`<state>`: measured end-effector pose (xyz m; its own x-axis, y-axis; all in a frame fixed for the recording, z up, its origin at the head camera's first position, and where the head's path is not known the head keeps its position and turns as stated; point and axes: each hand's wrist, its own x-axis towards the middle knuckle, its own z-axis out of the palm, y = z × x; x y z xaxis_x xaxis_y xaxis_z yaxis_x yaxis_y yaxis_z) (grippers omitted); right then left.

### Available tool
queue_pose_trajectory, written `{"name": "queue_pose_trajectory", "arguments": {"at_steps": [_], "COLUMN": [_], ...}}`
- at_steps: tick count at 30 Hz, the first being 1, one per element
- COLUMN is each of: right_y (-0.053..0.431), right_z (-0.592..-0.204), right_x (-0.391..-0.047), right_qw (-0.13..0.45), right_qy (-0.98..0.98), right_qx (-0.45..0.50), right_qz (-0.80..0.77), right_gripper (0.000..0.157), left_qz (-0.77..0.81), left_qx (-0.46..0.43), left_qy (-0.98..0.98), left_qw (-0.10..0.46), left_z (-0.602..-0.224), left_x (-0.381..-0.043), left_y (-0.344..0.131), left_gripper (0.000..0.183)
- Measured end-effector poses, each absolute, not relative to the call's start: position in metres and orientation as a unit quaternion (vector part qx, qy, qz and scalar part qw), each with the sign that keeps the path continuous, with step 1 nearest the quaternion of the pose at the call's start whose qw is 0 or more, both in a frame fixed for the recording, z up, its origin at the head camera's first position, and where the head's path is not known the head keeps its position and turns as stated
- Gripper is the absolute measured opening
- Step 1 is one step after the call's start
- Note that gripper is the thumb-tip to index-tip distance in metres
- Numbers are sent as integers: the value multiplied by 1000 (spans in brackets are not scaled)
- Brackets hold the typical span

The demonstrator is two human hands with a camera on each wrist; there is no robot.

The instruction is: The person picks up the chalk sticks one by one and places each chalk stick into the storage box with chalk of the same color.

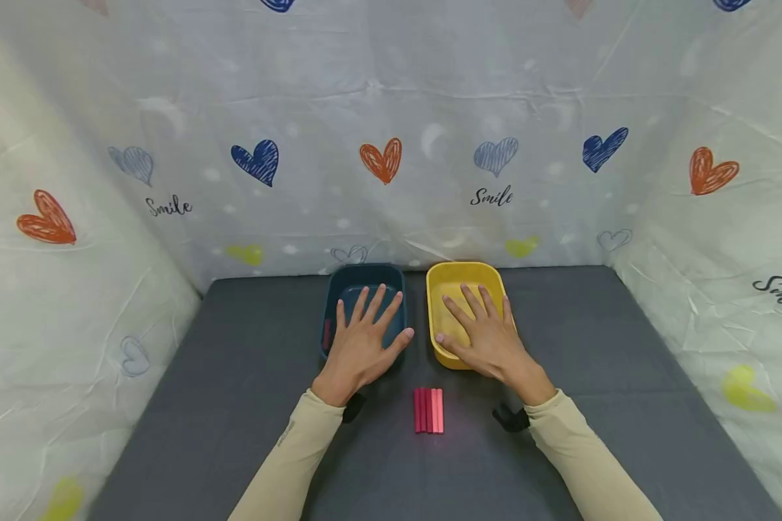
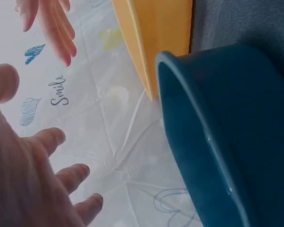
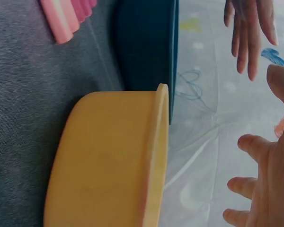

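Observation:
My left hand [image 1: 363,346] hovers over a dark blue bin [image 1: 365,266], fingers straight and spread, with nothing in its grasp. Inside that bin, along its left wall, lies a dark red piece [image 1: 327,334], partly hidden and too small to identify. Over the yellow bin [image 1: 432,311] I hold my right hand [image 1: 492,344] palm down, its fingers also spread and holding nothing. Both wrist views show the hands apart from the bin rims. Between my forearms, several short sticks [image 1: 429,411] lie side by side, shaded from deep crimson to light pink; their near ends [image 3: 61,28] show in the right wrist view.
A dark grey cloth covers the table [image 1: 247,376]. The two bins stand next to each other near its back edge. A pale curtain [image 1: 326,210] printed with hearts and "Smile" hangs behind and on both sides.

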<state>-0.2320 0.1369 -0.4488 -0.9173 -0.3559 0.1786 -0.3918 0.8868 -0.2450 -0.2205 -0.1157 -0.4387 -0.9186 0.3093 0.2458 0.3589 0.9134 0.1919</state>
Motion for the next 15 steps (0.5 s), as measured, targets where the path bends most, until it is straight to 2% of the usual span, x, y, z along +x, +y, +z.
{"name": "queue_pose_trajectory", "arguments": {"at_steps": [6, 15], "right_y": [137, 139], "right_z": [-454, -463], "right_x": [-228, -220], "right_qw": [85, 169], "right_qy": [-969, -953], "right_qx": [191, 215], "right_qz": [128, 130], "right_gripper": [72, 64], "left_qz": [-108, -97], "left_qx": [-175, -180], "left_qy": [-969, -966], "left_qw": [134, 157], "left_z": [-443, -455], "left_x": [-218, -211], "left_y": [-119, -128], "left_gripper": [66, 53]}}
